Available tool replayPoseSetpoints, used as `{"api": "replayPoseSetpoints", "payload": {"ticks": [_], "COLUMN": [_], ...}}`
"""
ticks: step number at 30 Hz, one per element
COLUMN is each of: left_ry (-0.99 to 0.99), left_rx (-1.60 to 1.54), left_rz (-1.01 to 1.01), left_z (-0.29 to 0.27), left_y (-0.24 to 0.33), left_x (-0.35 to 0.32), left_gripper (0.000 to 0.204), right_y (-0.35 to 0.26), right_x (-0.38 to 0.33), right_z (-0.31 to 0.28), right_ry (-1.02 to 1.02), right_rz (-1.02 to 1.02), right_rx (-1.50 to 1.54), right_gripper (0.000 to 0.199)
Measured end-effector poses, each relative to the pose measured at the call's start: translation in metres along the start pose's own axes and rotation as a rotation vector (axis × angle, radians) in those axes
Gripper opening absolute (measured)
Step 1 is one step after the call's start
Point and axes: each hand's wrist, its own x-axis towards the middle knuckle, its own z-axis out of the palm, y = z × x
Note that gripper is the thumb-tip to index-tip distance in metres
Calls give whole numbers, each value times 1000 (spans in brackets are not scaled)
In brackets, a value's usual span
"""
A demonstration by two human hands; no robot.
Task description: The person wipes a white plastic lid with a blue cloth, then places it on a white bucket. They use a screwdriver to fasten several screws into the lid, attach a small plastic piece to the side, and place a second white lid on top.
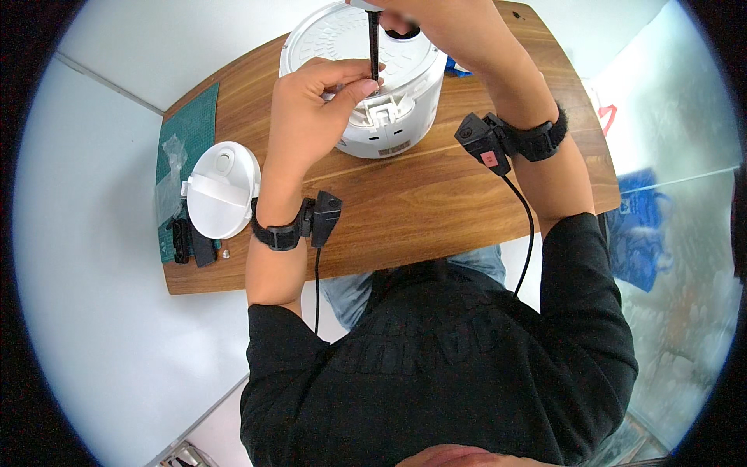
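A white rounded appliance that looks like a rice cooker [420,93] stands at the far side of the table, its patterned, vent-like flat face upward. My right hand [416,17], partly cut off by the top edge, is closed around the upper end of a screwdriver [374,45]. Its black shaft points straight down to the near rim of the appliance, above a white hinge-like bracket [383,114]. My left hand [315,97] pinches with thumb and forefinger at the shaft's lower end. Whether a screw sits under the tip is hidden.
On the left, a white round lid-like part [222,204] lies partly over a green cutting mat [204,109], beside a clear plastic bag [169,183] and black pieces [181,240]. Black cabled devices are strapped to both my wrists. A blue bag [638,233] is beyond the wooden table's [420,210] right edge.
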Motion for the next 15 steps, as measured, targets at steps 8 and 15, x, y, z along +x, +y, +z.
{"api": "replayPoseSetpoints", "payload": {"ticks": [8,15], "left_ry": [-8,66], "left_rx": [12,46], "left_rz": [-12,40], "left_z": [-1,4], "left_y": [3,19], "left_x": [1,11], "left_gripper": [17,20], "right_y": [0,-2], "right_x": [0,-2], "right_z": [0,-1], "right_ry": [11,14], "right_rz": [61,23], "right_rx": [-116,-240], "right_gripper": [32,33]}}
